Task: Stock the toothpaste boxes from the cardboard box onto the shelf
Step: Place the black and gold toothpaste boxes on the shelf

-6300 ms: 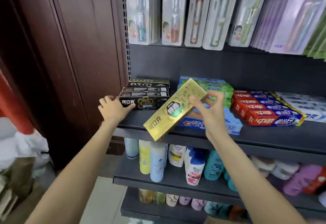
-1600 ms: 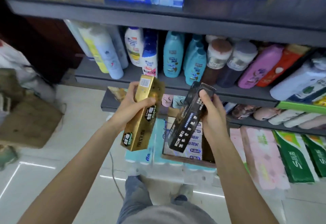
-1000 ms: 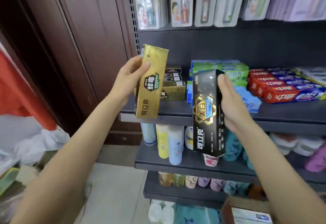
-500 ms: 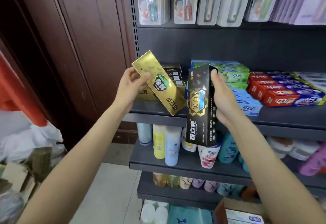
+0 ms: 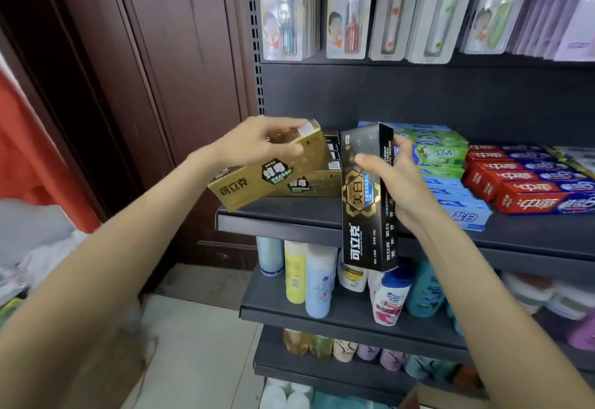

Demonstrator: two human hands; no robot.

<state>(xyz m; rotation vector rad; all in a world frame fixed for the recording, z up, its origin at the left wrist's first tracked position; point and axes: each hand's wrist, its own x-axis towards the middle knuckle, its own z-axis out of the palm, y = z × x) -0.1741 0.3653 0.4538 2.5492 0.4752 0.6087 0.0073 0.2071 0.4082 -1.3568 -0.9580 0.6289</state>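
My left hand [image 5: 257,143] grips a gold toothpaste box [image 5: 267,173] from above, tilted, its lower end at the left front edge of the dark shelf [image 5: 322,218]. Behind it on the shelf lies another gold box [image 5: 309,185], with black boxes [image 5: 333,148] stacked further back. My right hand [image 5: 399,183] holds a black toothpaste box [image 5: 365,202] upright in front of the shelf edge. A corner of the cardboard box [image 5: 415,399] shows at the bottom.
Green and blue toothpaste boxes [image 5: 441,164] and red ones [image 5: 528,186] fill the shelf to the right. Toothbrush packs [image 5: 351,6] hang above. Bottles [image 5: 317,280] stand on the shelf below. A brown wooden panel [image 5: 161,70] borders the shelving on the left.
My left hand has turned the gold box from steeply tilted to nearly flat and lowered it toward the shelf's left end. The black box in my right hand has stayed upright.
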